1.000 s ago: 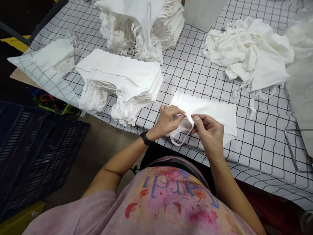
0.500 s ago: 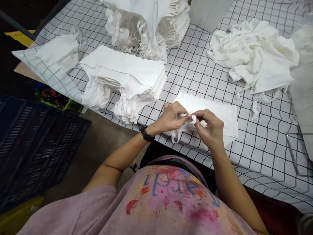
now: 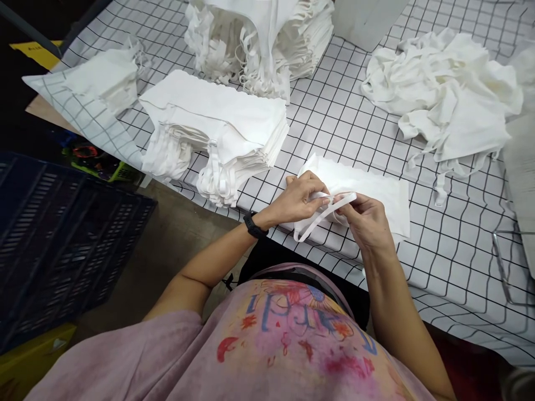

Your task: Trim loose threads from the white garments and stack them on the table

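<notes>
A flat white cloth bag lies on the checked tablecloth near the table's front edge. Its white strap loops off the near side. My left hand, with a black watch on the wrist, pinches the strap where it meets the bag. My right hand pinches the same strap just to the right, fingers closed on it. Both hands meet above the bag's left end.
A neat stack of folded white bags sits left of my hands, a taller pile behind it, a small one at far left. A crumpled heap of bags lies at right. A dark blue crate stands on the floor at left.
My fingers have worked along the strap; a length of it now stretches out flat between the two hands, and the loop hangs lower left. The view shifted slightly.
</notes>
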Demonstrator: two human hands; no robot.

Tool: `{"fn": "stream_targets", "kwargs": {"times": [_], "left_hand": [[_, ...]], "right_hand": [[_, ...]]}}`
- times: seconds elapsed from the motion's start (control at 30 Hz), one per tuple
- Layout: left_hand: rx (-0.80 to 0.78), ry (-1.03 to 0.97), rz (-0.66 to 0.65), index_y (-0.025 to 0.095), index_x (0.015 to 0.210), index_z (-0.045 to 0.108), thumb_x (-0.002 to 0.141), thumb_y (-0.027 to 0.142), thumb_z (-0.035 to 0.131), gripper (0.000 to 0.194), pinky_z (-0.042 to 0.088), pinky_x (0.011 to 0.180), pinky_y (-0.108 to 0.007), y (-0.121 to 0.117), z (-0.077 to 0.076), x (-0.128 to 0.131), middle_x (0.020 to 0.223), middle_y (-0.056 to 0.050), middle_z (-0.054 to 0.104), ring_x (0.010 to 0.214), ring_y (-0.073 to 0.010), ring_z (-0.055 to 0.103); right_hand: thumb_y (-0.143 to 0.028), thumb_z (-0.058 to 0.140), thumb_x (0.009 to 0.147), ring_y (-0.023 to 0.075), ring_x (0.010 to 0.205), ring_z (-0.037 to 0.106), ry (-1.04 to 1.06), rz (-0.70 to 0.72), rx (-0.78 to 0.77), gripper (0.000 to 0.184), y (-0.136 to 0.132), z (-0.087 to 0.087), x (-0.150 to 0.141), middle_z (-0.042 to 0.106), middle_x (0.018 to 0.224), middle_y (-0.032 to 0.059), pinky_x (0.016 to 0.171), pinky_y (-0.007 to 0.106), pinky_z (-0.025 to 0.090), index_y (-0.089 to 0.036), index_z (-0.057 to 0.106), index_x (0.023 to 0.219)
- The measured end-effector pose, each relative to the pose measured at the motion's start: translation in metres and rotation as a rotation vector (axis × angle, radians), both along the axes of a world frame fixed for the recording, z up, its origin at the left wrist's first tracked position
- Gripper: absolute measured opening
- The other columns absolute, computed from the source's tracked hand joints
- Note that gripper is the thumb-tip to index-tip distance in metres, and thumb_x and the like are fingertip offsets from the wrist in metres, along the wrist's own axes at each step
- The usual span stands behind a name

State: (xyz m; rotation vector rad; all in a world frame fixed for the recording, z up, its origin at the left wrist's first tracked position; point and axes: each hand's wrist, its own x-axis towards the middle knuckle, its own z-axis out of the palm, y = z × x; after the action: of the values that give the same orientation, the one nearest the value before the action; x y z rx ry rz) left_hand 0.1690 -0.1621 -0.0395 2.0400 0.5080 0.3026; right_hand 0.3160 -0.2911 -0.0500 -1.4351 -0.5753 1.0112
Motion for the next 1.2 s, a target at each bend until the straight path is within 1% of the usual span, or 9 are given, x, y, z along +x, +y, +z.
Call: {"fn": "stream_targets", "kwargs": {"times": [0.13, 0.27, 0.33, 0.57, 0.67, 0.77, 0.93, 1.07, 1.2], "left_hand": [[-0.011, -0.010, 0.003, 0.020, 0.090, 0.074, 0.094, 0.028, 0.068, 0.010, 0.031, 0.097, -0.043, 0.002, 0.000, 0.000, 0.094, -0.003, 0.070, 0.109, -0.0221, 0.060], [-0.041, -0.058, -0.028, 0.019, 0.088, 0.072, 0.095, 0.031, 0.066, 0.016, 0.036, 0.092, -0.039, 0.006, 0.002, -0.001, 0.092, -0.003, 0.069, 0.105, -0.0216, 0.060], [-0.046, -0.066, -0.036, 0.019, 0.086, 0.071, 0.096, 0.031, 0.065, 0.017, 0.037, 0.092, -0.038, 0.007, 0.002, -0.002, 0.091, -0.003, 0.069, 0.104, -0.0216, 0.059], [-0.088, -0.094, -0.027, 0.019, 0.085, 0.073, 0.093, 0.036, 0.067, 0.019, 0.043, 0.089, -0.036, 0.006, -0.002, 0.000, 0.092, -0.005, 0.068, 0.101, -0.0212, 0.060], [-0.163, -0.158, -0.010, 0.018, 0.083, 0.073, 0.092, 0.034, 0.068, 0.019, 0.045, 0.089, -0.034, 0.006, -0.008, 0.001, 0.090, -0.004, 0.066, 0.099, -0.0198, 0.060], [-0.288, -0.216, 0.027, 0.017, 0.084, 0.074, 0.089, 0.034, 0.070, 0.017, 0.046, 0.087, -0.033, 0.006, -0.013, 0.002, 0.093, -0.004, 0.065, 0.093, -0.0171, 0.061], [-0.455, -0.257, 0.081, 0.016, 0.078, 0.072, 0.084, 0.038, 0.074, 0.023, 0.043, 0.077, -0.029, 0.002, -0.013, 0.004, 0.086, -0.003, 0.065, 0.081, -0.0134, 0.057], [-0.529, -0.247, 0.139, 0.015, 0.075, 0.069, 0.082, 0.038, 0.074, 0.025, 0.039, 0.070, -0.027, 0.000, -0.010, 0.004, 0.080, -0.001, 0.064, 0.073, -0.0119, 0.052], [-0.477, -0.210, 0.105, 0.015, 0.079, 0.072, 0.084, 0.039, 0.072, 0.024, 0.040, 0.070, -0.027, 0.001, -0.007, 0.002, 0.081, -0.002, 0.066, 0.076, -0.0133, 0.054]], "right_hand": [[-0.038, 0.096, 0.063, 0.0102, 0.062, 0.054, 0.102, -0.039, -0.050, 0.025, -0.002, 0.001, -0.003, 0.066, 0.070, 0.0006, 0.058, 0.025, 0.046, -0.021, 0.082, 0.074], [-0.036, 0.097, 0.064, 0.0105, 0.066, 0.055, 0.131, -0.080, -0.068, 0.024, -0.003, 0.001, -0.005, 0.068, 0.075, 0.0013, 0.063, 0.026, 0.049, -0.021, 0.081, 0.074], [-0.036, 0.096, 0.065, 0.0094, 0.065, 0.053, 0.130, -0.078, -0.065, 0.024, -0.002, 0.002, -0.005, 0.066, 0.072, 0.0007, 0.062, 0.025, 0.047, -0.020, 0.081, 0.073], [-0.036, 0.098, 0.057, 0.0091, 0.057, 0.047, 0.166, -0.118, -0.083, 0.029, 0.002, 0.004, -0.010, 0.057, 0.059, -0.0012, 0.057, 0.025, 0.039, -0.018, 0.076, 0.064], [-0.035, 0.095, 0.063, 0.0102, 0.059, 0.047, 0.106, -0.163, -0.028, 0.026, 0.001, 0.001, -0.016, 0.058, 0.061, -0.0015, 0.058, 0.026, 0.038, -0.019, 0.076, 0.067], [-0.036, 0.090, 0.073, 0.0113, 0.064, 0.047, -0.038, -0.213, 0.041, 0.022, -0.001, -0.002, -0.024, 0.058, 0.065, -0.0019, 0.061, 0.027, 0.039, -0.020, 0.076, 0.073], [-0.038, 0.085, 0.081, 0.0131, 0.070, 0.052, -0.157, -0.235, 0.050, 0.019, -0.004, -0.003, -0.033, 0.063, 0.074, -0.0016, 0.068, 0.028, 0.043, -0.021, 0.077, 0.082], [-0.042, 0.086, 0.077, 0.0132, 0.065, 0.050, -0.046, -0.204, 0.024, 0.026, -0.001, -0.002, -0.032, 0.056, 0.066, -0.0026, 0.065, 0.029, 0.043, -0.021, 0.070, 0.072], [-0.038, 0.092, 0.064, 0.0105, 0.060, 0.045, 0.183, -0.178, -0.021, 0.031, 0.003, 0.003, -0.027, 0.052, 0.062, -0.0030, 0.060, 0.027, 0.043, -0.020, 0.067, 0.063]]}}
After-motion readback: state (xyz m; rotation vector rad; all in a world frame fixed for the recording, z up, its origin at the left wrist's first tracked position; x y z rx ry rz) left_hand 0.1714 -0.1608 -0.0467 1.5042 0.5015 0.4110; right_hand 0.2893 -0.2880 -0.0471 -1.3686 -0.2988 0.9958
